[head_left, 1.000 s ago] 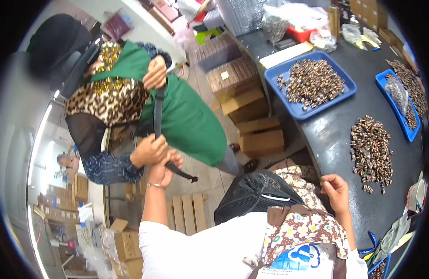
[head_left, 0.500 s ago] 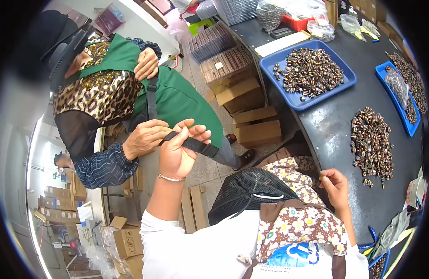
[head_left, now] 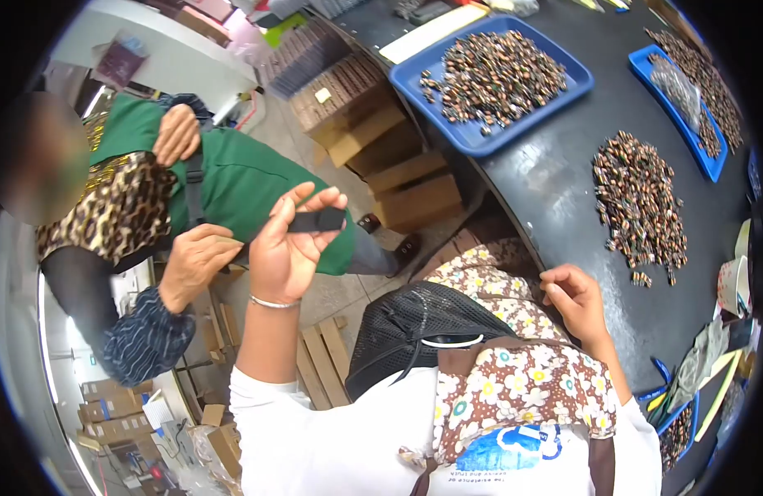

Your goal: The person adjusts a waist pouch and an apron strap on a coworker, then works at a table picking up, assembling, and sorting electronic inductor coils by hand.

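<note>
Left hand (head_left: 286,244): grasping. The palm is turned up and the fingers are curled about the strap (head_left: 317,220), a dark end of which lies across them.

Co-worker's near hand (head_left: 198,258): just left of the left hand, fingers extended toward the wrist; whether it grips the strap cannot be determined. Co-worker's far hand (head_left: 177,134): beyond and to the left of the left hand, resting on the green apron (head_left: 245,169). A buckle (head_left: 194,176) hangs just below this far hand.

Right hand (head_left: 575,302): released. The fingers are loosely half-curled at the edge of the tabletop (head_left: 534,186), well apart from the strap.

Surroundings: the pile (head_left: 640,202) of small parts lies on the tabletop, beyond and to the right of the right hand. The blue tray (head_left: 479,147), holding similar parts, sits farther beyond that hand and to its left. The mesh item (head_left: 418,326) lies between the left and right hands, nearer the body.
</note>
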A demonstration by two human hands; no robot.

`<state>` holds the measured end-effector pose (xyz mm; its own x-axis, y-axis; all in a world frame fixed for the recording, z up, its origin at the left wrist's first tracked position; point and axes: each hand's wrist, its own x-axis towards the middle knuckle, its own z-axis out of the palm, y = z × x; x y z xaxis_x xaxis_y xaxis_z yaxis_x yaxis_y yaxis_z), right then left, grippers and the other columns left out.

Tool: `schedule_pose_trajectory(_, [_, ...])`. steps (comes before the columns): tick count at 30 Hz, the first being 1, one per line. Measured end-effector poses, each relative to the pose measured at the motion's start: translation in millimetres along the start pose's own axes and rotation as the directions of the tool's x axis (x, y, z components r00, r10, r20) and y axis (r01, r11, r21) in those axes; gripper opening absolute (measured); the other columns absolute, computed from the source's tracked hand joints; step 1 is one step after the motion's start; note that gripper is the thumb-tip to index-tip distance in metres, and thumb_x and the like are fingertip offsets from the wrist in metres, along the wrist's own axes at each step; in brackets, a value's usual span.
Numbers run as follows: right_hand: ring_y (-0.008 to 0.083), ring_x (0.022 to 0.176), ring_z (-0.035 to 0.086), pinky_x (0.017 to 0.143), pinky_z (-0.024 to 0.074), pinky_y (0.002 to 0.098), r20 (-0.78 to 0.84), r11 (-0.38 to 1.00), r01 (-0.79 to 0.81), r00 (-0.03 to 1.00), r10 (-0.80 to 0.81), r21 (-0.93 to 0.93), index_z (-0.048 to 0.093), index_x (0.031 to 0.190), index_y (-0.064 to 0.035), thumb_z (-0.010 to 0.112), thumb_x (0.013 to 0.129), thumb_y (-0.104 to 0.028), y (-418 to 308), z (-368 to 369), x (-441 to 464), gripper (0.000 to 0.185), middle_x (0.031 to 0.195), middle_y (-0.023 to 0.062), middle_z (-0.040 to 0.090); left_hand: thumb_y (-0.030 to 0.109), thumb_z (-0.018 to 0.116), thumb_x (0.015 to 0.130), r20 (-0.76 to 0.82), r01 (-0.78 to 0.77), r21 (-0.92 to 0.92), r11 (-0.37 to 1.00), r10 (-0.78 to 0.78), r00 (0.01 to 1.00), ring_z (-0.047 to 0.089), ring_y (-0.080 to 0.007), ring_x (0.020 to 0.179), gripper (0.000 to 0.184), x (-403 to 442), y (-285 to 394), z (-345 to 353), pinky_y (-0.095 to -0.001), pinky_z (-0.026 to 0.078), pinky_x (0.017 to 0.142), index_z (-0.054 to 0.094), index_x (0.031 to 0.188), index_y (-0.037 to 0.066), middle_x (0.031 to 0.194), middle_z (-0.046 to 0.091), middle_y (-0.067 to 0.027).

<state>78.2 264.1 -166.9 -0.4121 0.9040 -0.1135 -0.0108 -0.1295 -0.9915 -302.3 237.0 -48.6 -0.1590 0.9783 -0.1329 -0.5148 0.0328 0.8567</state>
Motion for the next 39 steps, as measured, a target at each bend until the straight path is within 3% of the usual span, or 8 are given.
schedule_pose_trajectory(6, [0.0110,0.073,0.057,0.063,0.0468,0.0237,0.007,0.994,0.013,1.000,-0.012,-0.105,0.061,0.088,0.0014,0.058,0.083,-0.001,-15,3,-2,0.007,0.086,0.0057,0.058,0.024,0.038,0.096,0.001,0.090,0.110,0.990,-0.091,0.996,0.051,-0.0308,0.112,0.041,11,-10,6,-0.0390,0.045,0.092,0.037,0.127,-0.002,0.122,0.049,-0.0220])
schedule_pose_trajectory(8, [0.0107,0.070,0.056,0.059,0.0448,0.0243,0.226,0.978,0.063,0.974,-0.017,-0.201,0.064,0.082,-0.0003,0.062,0.080,-0.003,-27,3,-7,0.004,0.080,0.0051,0.061,0.024,0.044,0.094,0.088,0.138,0.591,0.794,-0.234,0.968,0.049,-0.0259,0.114,0.048,3,-23,9,-0.0367,0.040,0.095,0.033,0.133,0.000,0.125,0.048,-0.0173])
schedule_pose_trajectory(12, [0.0225,0.071,0.059,0.061,0.0460,0.0306,0.359,0.835,0.377,0.903,-0.235,-0.402,0.064,0.075,-0.0056,0.069,0.067,-0.008,-48,-2,-16,0.010,0.074,0.0064,0.061,0.021,0.061,0.082,0.438,-0.004,0.732,0.681,-0.467,0.768,0.038,-0.0246,0.126,0.066,0,-64,16,-0.0397,0.027,0.106,0.031,0.135,-0.002,0.134,0.042,-0.0148])
schedule_pose_trajectory(16, [0.0273,0.075,0.060,0.065,0.0475,0.0355,0.227,0.880,-0.123,0.942,0.249,-0.459,0.063,0.089,-0.0066,0.068,0.072,-0.015,-80,-26,-55,0.020,0.078,0.0093,0.060,0.018,0.064,0.078,0.698,-0.487,0.710,0.509,-0.417,0.582,0.037,-0.0291,0.127,0.060,27,-87,63,-0.0395,0.027,0.105,0.042,0.131,0.005,0.135,0.040,-0.0147])
schedule_pose_trajectory(19, [0.0273,0.082,0.062,0.070,0.0495,0.0341,0.187,0.833,-0.244,0.907,0.377,-0.497,0.059,0.103,-0.0069,0.070,0.073,-0.021,-68,-46,-87,0.034,0.090,0.0126,0.062,0.019,0.063,0.081,0.696,-0.334,0.718,0.611,-0.637,0.331,0.044,-0.0296,0.120,0.045,47,-95,103,-0.0368,0.036,0.098,0.051,0.122,0.004,0.123,0.052,-0.0166])
schedule_pose_trajectory(23, [0.0239,0.092,0.062,0.080,0.0475,0.0302,0.035,0.713,-0.417,0.850,0.525,-0.563,0.057,0.104,-0.0042,0.063,0.076,-0.020,-73,-41,-113,0.032,0.097,0.0135,0.064,0.021,0.064,0.077,0.790,-0.544,0.558,0.627,-0.602,0.116,0.053,-0.0302,0.097,0.032,58,-113,130,-0.0362,0.042,0.084,0.060,0.103,0.003,0.098,0.058,-0.0144])
schedule_pose_trajectory(29, [0.0062,0.070,0.053,0.062,0.0429,0.0206,-0.205,0.900,-0.431,0.877,0.436,0.069,0.055,0.084,-0.0016,0.051,0.085,0.000,-47,-17,-107,0.004,0.077,0.0028,0.059,0.024,0.066,0.077,0.621,-0.465,0.723,0.510,-0.775,0.115,0.059,-0.0235,0.090,0.034,61,-102,138,-0.0345,0.046,0.076,0.061,0.106,0.007,0.099,0.062,-0.0123])
schedule_pose_trajectory(39, [0.0033,0.063,0.044,0.055,0.0376,0.0201,-0.004,0.924,-0.330,0.942,0.335,-0.192,0.052,0.074,-0.0025,0.057,0.086,-0.008,-71,29,-2,0.014,0.069,-0.0039,0.052,0.009,0.055,0.085,0.592,-0.049,0.764,0.643,-0.668,0.451,0.055,-0.0136,0.099,0.029,29,-80,20,-0.0288,0.043,0.088,0.057,0.114,0.005,0.111,0.060,-0.0061])
